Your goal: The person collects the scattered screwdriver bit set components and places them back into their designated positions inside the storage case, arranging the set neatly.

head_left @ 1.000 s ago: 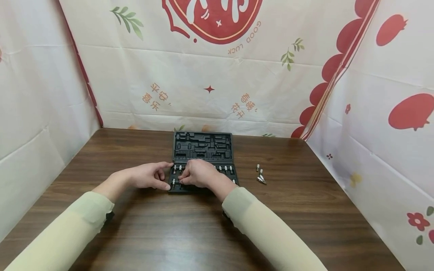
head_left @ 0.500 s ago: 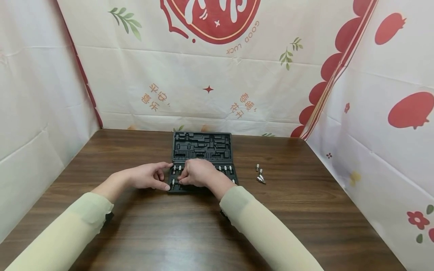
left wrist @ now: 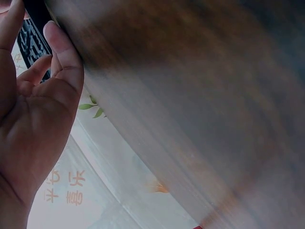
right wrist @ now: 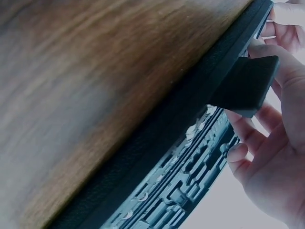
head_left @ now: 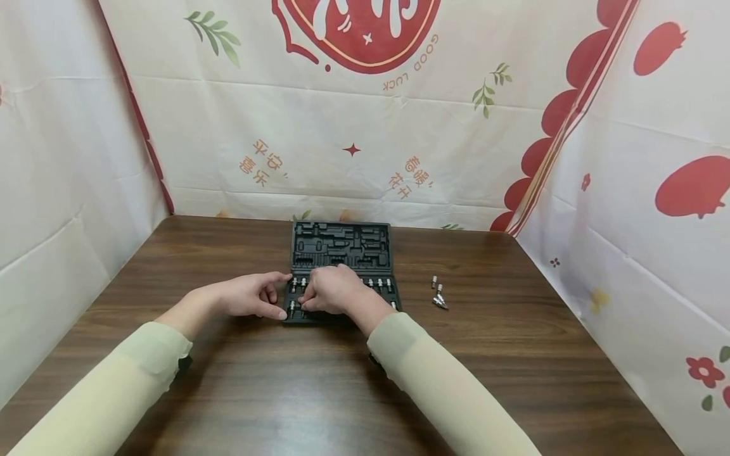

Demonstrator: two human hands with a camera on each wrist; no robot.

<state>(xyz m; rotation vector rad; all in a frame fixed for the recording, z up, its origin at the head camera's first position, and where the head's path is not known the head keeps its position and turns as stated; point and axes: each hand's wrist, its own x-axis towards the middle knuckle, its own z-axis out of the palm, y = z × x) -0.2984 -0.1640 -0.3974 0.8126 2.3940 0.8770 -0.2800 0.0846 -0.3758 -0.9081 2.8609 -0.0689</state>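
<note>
A black plastic socket case [head_left: 342, 248] lies unfolded on the table, with small silver sockets [head_left: 293, 308] standing in its lower half. My left hand [head_left: 245, 296] spans the case's left edge, thumb at the near corner and index finger by the hinge; the thumb [left wrist: 58, 38] also shows in the left wrist view. Over the lower half, my right hand [head_left: 333, 291] pinches a small socket down at a slot in the second column, mostly hidden by the fingertips. In the right wrist view the right hand [right wrist: 281, 138] reaches over the case's front wall [right wrist: 157, 119].
Several loose silver pieces [head_left: 439, 300] lie on the brown wood table [head_left: 274, 392] to the right of the case. A black tab [right wrist: 250, 86] juts from the case front. Printed cloth [head_left: 365, 126] hangs at the back and sides.
The right wrist has drifted slightly left and the hand has tilted a little, fingertips staying at the same slot. My left hand and the case keep their places.
</note>
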